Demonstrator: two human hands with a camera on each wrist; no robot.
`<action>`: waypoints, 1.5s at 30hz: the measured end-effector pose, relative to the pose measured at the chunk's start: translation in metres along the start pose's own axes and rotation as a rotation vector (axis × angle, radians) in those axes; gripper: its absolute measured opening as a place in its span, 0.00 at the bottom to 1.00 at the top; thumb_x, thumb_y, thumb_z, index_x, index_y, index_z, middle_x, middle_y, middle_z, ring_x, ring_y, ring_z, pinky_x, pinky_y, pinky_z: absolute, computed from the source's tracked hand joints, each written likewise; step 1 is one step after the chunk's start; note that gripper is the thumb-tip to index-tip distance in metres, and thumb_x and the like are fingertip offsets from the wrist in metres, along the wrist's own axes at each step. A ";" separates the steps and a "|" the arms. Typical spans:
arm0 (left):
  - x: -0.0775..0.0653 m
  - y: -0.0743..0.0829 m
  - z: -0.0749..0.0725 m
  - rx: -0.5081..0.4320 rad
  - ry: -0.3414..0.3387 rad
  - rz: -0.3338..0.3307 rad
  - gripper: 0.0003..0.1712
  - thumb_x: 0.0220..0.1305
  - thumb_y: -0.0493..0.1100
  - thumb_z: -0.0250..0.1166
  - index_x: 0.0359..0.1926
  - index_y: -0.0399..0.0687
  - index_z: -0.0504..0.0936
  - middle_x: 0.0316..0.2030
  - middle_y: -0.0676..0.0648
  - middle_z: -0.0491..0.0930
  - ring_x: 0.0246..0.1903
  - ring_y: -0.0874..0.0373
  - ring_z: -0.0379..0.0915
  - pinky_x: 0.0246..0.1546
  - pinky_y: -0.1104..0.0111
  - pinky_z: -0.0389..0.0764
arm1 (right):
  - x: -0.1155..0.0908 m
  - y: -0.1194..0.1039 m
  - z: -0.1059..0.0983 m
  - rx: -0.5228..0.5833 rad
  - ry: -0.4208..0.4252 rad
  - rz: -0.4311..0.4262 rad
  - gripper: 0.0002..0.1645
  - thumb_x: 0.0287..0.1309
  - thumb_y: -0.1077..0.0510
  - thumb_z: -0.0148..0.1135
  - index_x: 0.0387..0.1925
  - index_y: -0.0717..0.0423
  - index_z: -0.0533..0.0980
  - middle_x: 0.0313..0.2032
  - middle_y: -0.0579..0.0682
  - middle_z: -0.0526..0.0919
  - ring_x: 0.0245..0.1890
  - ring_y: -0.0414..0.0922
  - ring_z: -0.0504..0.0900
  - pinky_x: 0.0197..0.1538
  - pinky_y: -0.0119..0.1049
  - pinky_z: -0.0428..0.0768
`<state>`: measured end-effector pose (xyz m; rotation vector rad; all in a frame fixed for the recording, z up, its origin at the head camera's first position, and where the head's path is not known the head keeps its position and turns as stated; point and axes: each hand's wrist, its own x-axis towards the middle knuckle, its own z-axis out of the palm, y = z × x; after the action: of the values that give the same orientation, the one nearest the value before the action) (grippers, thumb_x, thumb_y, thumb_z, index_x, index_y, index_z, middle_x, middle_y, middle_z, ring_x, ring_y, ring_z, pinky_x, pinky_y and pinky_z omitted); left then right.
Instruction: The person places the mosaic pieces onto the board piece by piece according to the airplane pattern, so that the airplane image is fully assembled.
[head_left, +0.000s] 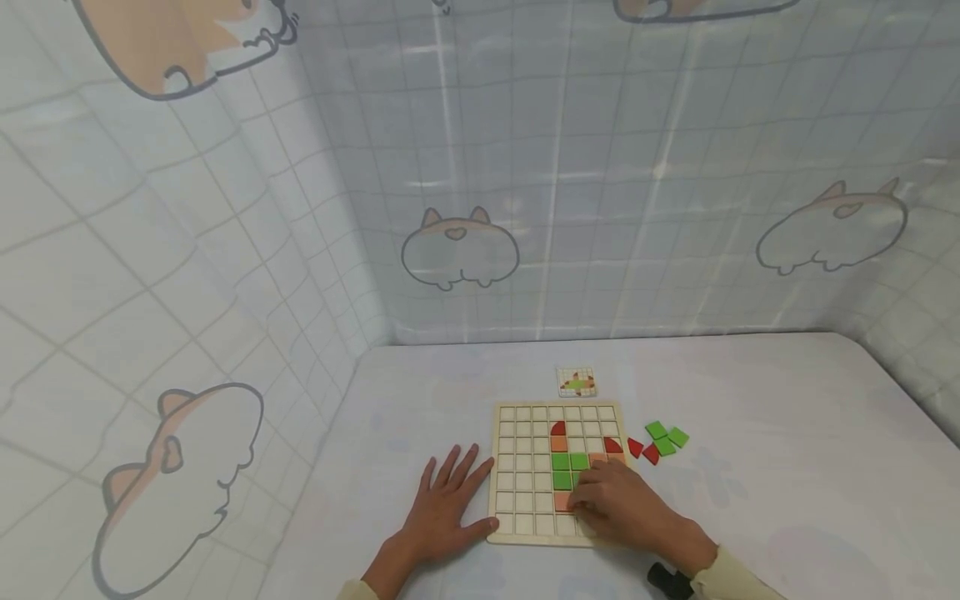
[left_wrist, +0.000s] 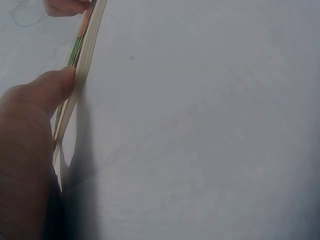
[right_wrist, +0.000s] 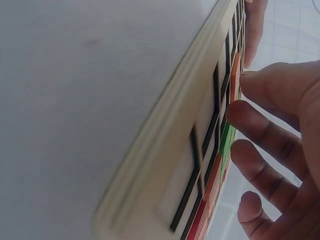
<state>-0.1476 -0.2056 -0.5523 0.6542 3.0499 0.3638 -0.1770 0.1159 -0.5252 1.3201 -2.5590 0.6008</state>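
A wooden grid board (head_left: 516,479) lies on the table, with red, orange and green tiles in some of its cells. My left hand (head_left: 442,510) rests at the board's left edge, fingers spread, the thumb (left_wrist: 62,82) against the rim. Over the lower right part, my right hand (head_left: 622,504) has its bent fingers at an orange tile (head_left: 562,502) sitting in a cell. In the right wrist view, the thumb (right_wrist: 255,82) and index fingertip are close to that orange tile (right_wrist: 235,72), with a gap between them. Two green tiles (head_left: 560,481) show beside the hand; others are partly hidden under it.
Behind the board lies a small pattern card (head_left: 576,382). Loose green tiles (head_left: 664,447) and red quarter-round tiles (head_left: 651,454) lie off its right side. A black object (head_left: 670,581) is near the right sleeve. Patterned curtains (head_left: 465,308) enclose the table.
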 end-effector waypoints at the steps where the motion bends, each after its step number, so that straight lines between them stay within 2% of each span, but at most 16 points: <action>1: 0.000 0.000 0.000 -0.001 0.000 0.000 0.47 0.63 0.78 0.44 0.77 0.64 0.52 0.77 0.50 0.46 0.75 0.46 0.34 0.67 0.39 0.40 | -0.001 0.000 -0.001 0.000 -0.014 0.016 0.04 0.52 0.56 0.74 0.31 0.42 0.87 0.30 0.30 0.78 0.32 0.33 0.70 0.39 0.34 0.71; 4: -0.001 0.000 -0.002 -0.006 0.006 0.002 0.47 0.63 0.78 0.45 0.77 0.64 0.53 0.77 0.49 0.46 0.75 0.45 0.34 0.67 0.39 0.39 | -0.006 0.002 -0.004 -0.009 -0.041 0.050 0.04 0.53 0.54 0.74 0.33 0.42 0.87 0.32 0.29 0.79 0.33 0.33 0.71 0.40 0.35 0.72; 10: 0.000 0.000 -0.001 -0.008 0.017 0.006 0.47 0.64 0.77 0.45 0.77 0.63 0.53 0.77 0.49 0.46 0.75 0.45 0.35 0.67 0.39 0.40 | -0.018 0.007 -0.009 -0.019 -0.004 0.062 0.07 0.50 0.55 0.76 0.31 0.39 0.86 0.30 0.28 0.77 0.31 0.33 0.68 0.37 0.33 0.70; 14: -0.001 -0.001 0.001 -0.011 0.025 0.014 0.46 0.64 0.76 0.46 0.77 0.63 0.54 0.77 0.49 0.47 0.75 0.44 0.36 0.66 0.38 0.41 | -0.026 0.008 -0.013 -0.014 -0.003 0.086 0.08 0.50 0.56 0.75 0.34 0.40 0.86 0.33 0.28 0.78 0.35 0.33 0.72 0.38 0.35 0.73; 18: -0.001 -0.002 0.003 -0.005 0.030 0.017 0.46 0.64 0.76 0.46 0.77 0.63 0.54 0.77 0.49 0.48 0.75 0.44 0.37 0.66 0.37 0.42 | -0.036 0.009 -0.017 -0.022 -0.021 0.167 0.14 0.51 0.53 0.75 0.42 0.42 0.84 0.39 0.30 0.80 0.40 0.35 0.75 0.42 0.39 0.76; 21: -0.001 -0.001 0.002 -0.011 0.023 0.018 0.46 0.64 0.76 0.46 0.77 0.64 0.53 0.77 0.49 0.47 0.75 0.45 0.36 0.66 0.38 0.41 | -0.045 0.012 -0.019 -0.062 -0.001 0.229 0.20 0.49 0.51 0.76 0.46 0.42 0.84 0.42 0.33 0.80 0.44 0.37 0.76 0.46 0.42 0.77; 25: 0.000 0.000 0.001 -0.016 0.009 0.015 0.46 0.64 0.76 0.45 0.77 0.64 0.53 0.77 0.50 0.46 0.75 0.45 0.35 0.66 0.38 0.41 | -0.056 0.017 -0.021 -0.127 0.016 0.290 0.24 0.46 0.48 0.77 0.48 0.43 0.83 0.43 0.35 0.79 0.43 0.36 0.74 0.48 0.43 0.77; 30: 0.000 0.000 0.000 -0.004 0.008 0.009 0.47 0.64 0.77 0.45 0.77 0.64 0.52 0.77 0.50 0.45 0.75 0.46 0.34 0.66 0.39 0.41 | -0.061 0.019 -0.030 -0.179 -0.051 0.376 0.27 0.44 0.44 0.78 0.49 0.44 0.83 0.40 0.36 0.77 0.40 0.36 0.71 0.45 0.41 0.77; 34: -0.001 0.000 0.000 0.002 0.015 0.012 0.46 0.64 0.77 0.45 0.78 0.64 0.52 0.77 0.50 0.45 0.75 0.46 0.34 0.66 0.39 0.41 | -0.066 0.021 -0.037 -0.183 -0.093 0.416 0.25 0.42 0.41 0.78 0.43 0.45 0.84 0.37 0.35 0.76 0.38 0.37 0.71 0.44 0.41 0.78; 38: -0.001 0.000 0.000 0.002 0.015 0.010 0.47 0.64 0.76 0.46 0.77 0.64 0.53 0.77 0.50 0.46 0.75 0.46 0.35 0.66 0.39 0.41 | -0.071 0.024 -0.042 -0.164 -0.131 0.411 0.18 0.45 0.42 0.77 0.36 0.44 0.86 0.33 0.32 0.74 0.35 0.36 0.71 0.40 0.38 0.78; 41: -0.001 0.001 -0.002 -0.001 0.009 0.006 0.47 0.64 0.76 0.46 0.77 0.64 0.53 0.77 0.50 0.45 0.75 0.46 0.35 0.67 0.39 0.41 | -0.074 0.026 -0.044 -0.118 -0.144 0.395 0.13 0.46 0.45 0.77 0.34 0.43 0.87 0.32 0.30 0.73 0.33 0.33 0.70 0.36 0.34 0.77; 45: -0.001 0.001 -0.002 0.006 0.007 0.005 0.47 0.64 0.77 0.44 0.77 0.63 0.53 0.77 0.50 0.45 0.75 0.45 0.35 0.67 0.39 0.41 | -0.076 0.027 -0.045 -0.042 -0.146 0.383 0.11 0.47 0.48 0.77 0.34 0.44 0.87 0.30 0.29 0.70 0.30 0.31 0.67 0.32 0.30 0.75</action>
<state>-0.1464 -0.2056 -0.5504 0.6618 3.0575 0.3580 -0.1550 0.2054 -0.5191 0.8926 -2.9539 0.5247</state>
